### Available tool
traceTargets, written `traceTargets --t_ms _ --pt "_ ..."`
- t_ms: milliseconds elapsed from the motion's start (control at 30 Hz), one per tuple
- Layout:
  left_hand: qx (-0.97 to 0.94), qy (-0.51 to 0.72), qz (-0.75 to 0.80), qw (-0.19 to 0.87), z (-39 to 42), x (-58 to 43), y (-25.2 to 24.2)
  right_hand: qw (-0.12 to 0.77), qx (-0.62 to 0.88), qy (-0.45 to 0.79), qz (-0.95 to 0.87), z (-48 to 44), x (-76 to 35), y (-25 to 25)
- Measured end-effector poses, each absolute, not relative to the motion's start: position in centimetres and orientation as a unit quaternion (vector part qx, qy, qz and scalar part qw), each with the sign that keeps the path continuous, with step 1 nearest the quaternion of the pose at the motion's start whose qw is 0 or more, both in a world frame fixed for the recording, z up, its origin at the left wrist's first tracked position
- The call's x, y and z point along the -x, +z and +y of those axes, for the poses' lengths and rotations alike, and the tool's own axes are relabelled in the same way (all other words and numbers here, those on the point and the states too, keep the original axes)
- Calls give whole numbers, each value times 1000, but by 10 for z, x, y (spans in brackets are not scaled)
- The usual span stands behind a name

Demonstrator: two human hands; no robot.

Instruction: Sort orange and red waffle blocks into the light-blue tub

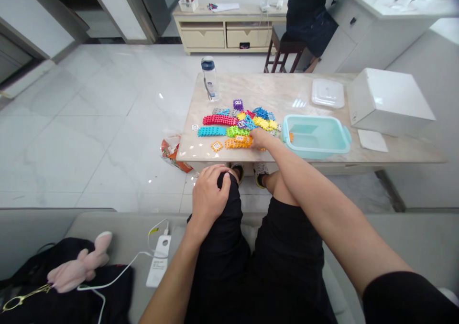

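Note:
My right hand (260, 138) reaches out over the low marble table (358, 156) and closes on an orange toy block strip (237, 143) at the near edge of a pile of colourful interlocking blocks (244, 119). Red (219, 120), blue (211, 131) and green (236, 131) strips lie just beyond it, and a single small orange piece (216, 146) sits to the left. A teal plastic tub (315, 135) stands right of the hand. My left hand (210, 194) rests curled on my left knee, holding nothing.
A water bottle (210, 78) stands at the table's far left; a clear lid (327, 93) and a white box (389, 102) lie at the right. Another person sits on a stool (283, 51) beyond. A snack bag (172, 153) lies on the floor. A charger (158, 262) and plush toy (81, 264) lie on the sofa.

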State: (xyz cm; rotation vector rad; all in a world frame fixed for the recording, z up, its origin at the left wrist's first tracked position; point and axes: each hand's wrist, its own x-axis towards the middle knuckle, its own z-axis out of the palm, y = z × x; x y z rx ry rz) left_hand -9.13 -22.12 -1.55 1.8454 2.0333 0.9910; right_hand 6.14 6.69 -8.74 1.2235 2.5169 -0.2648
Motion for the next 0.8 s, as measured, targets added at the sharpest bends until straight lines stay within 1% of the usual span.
traceTargets --t_ms 267,600,800 --pt "-621 347 691 125 -222 95 -14 133 -428 -94 889 69 -57 -82" --pt "-620 355 687 130 -221 97 -15 139 -428 -112 886 67 -48 -95" --pt "-622 355 685 134 -220 99 -15 126 -434 -117 884 65 -50 -101"
